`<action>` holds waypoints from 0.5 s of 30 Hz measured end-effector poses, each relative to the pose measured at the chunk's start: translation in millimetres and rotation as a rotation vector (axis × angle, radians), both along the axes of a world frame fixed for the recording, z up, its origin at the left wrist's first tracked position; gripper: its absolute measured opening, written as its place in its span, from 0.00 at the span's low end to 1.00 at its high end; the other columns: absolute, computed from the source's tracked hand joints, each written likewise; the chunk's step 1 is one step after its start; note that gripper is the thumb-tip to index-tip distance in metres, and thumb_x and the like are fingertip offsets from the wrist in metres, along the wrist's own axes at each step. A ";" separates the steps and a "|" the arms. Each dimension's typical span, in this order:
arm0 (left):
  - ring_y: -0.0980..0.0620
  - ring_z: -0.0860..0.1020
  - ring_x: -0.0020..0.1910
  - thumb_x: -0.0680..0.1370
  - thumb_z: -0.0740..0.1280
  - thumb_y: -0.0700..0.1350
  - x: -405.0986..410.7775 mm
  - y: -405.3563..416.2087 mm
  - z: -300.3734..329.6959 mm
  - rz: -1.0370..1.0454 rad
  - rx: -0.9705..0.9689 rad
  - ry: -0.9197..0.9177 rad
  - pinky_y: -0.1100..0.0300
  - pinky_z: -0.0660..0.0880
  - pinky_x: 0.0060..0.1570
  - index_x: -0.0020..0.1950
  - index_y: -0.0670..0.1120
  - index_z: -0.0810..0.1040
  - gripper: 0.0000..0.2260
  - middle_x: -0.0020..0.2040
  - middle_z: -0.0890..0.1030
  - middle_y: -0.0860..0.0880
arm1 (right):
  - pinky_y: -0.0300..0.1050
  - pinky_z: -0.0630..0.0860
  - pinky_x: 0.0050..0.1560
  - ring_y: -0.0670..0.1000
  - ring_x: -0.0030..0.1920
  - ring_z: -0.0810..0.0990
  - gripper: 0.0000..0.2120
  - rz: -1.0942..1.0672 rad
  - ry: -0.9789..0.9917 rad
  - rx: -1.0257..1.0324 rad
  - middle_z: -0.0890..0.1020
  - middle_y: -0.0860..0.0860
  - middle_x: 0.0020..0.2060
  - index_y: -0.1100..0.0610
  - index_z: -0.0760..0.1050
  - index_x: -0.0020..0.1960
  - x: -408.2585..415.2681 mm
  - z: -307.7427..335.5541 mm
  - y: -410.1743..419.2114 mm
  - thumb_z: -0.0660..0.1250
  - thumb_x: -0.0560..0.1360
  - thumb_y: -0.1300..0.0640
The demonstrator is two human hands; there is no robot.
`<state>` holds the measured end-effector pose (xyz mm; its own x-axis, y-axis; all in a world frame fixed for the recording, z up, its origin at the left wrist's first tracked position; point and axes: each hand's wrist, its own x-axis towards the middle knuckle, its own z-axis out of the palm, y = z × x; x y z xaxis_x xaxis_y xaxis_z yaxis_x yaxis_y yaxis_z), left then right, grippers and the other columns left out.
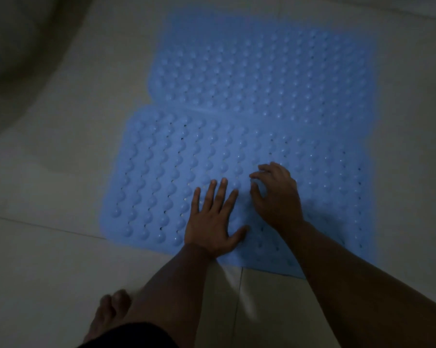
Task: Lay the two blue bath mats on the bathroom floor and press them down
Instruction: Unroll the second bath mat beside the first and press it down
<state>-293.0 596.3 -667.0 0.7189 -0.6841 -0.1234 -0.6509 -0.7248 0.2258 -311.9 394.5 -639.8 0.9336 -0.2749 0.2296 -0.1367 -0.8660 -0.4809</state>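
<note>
Lying flat on the pale tiled floor (48, 247), the near blue mat (161, 172) touches the far blue mat (274, 71), the far one set a little to the right. On the near mat's front part the left hand (213, 222) presses palm-down, fingers straight and spread. Just beside it the right hand (277, 194) rests with fingers bent, fingertips on the bumps, gripping nothing; a bare foot (109, 312) stands on the floor below.
</note>
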 end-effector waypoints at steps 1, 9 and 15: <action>0.46 0.45 0.83 0.80 0.52 0.69 1.3 -1.0 3.2 0.013 -0.030 0.027 0.36 0.47 0.79 0.84 0.52 0.55 0.36 0.85 0.48 0.47 | 0.53 0.74 0.64 0.57 0.63 0.77 0.09 0.004 0.004 -0.003 0.82 0.53 0.57 0.53 0.82 0.53 4.3 4.9 0.7 0.66 0.76 0.54; 0.40 0.72 0.73 0.80 0.58 0.50 93.7 70.4 33.2 0.162 -0.179 -0.108 0.43 0.72 0.64 0.67 0.48 0.79 0.19 0.68 0.79 0.45 | 0.51 0.74 0.56 0.54 0.55 0.79 0.10 0.092 0.114 0.058 0.82 0.48 0.50 0.50 0.82 0.52 69.5 52.8 61.4 0.64 0.75 0.51; 0.39 0.68 0.76 0.79 0.58 0.48 106.6 142.0 29.5 0.318 -0.046 -0.179 0.43 0.68 0.65 0.69 0.47 0.77 0.20 0.71 0.77 0.43 | 0.62 0.60 0.77 0.58 0.79 0.60 0.30 0.248 0.305 0.002 0.67 0.57 0.76 0.57 0.60 0.79 49.7 4.8 175.3 0.55 0.80 0.45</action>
<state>-186.5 738.4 -637.5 0.9040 -0.4246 0.0492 -0.4266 -0.8890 0.1661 -262.2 569.8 -635.0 0.9971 -0.0323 -0.0684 -0.0598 -0.8900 -0.4520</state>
